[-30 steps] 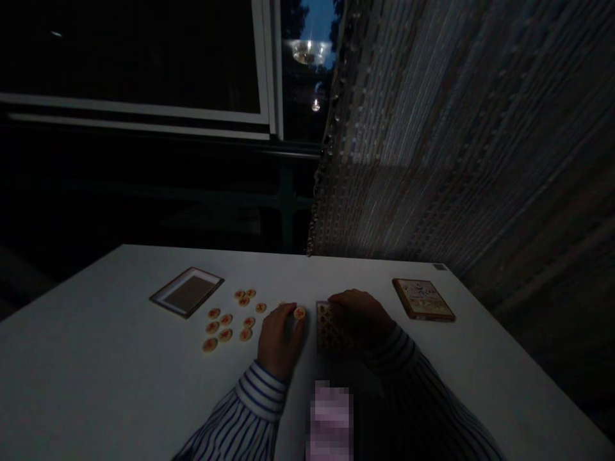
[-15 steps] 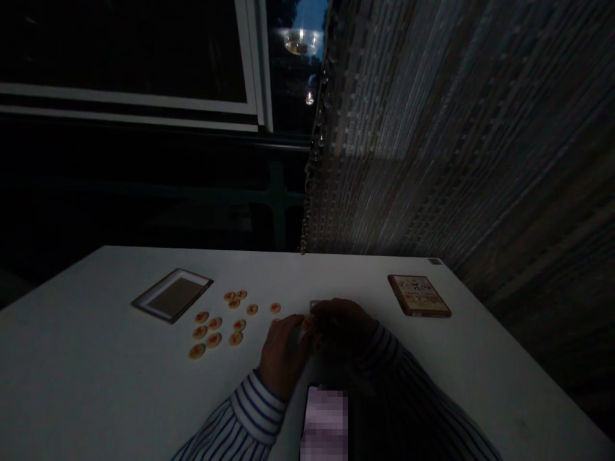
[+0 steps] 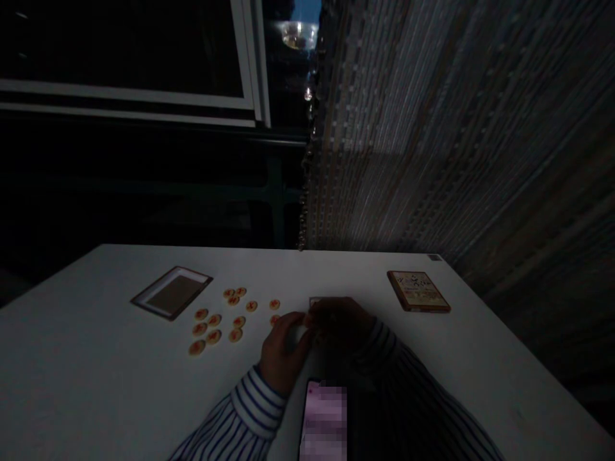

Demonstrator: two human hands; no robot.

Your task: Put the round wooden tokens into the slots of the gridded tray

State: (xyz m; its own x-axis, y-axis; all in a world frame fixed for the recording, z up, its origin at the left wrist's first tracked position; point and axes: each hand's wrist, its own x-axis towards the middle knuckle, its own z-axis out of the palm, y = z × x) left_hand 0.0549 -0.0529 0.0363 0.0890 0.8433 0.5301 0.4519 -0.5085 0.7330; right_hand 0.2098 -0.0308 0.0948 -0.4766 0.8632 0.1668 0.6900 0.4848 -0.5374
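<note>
At my far left lies an open shallow tray (image 3: 172, 294), its long axis slanting away from me and to the right. Next come the round discs (image 3: 214, 320) marked in red, loose on the table (image 3: 120, 384), all to the left of my fingers. Two more, the near discs (image 3: 274, 304), sit closest – one just beyond my left hand (image 3: 283, 352), the other partly behind its forefinger.

That left hand is the nearer one to every loose disc. Its thumb and forefinger are curved toward each other, tips turned right, up against my right hand (image 3: 342, 325). The right hand arches over the piece tray (image 3: 314, 299) and hides most of it, long axis included; only its far edge and a few discs show. It is dim there, so I can't tell whether either hand has a disc pinched in its fingertips.

So the piece tray lies right of my left hand and directly under my right. Below, between my forearms, is a lit phone (image 3: 323, 419); farther right, well apart, the printed box (image 3: 419, 292).
</note>
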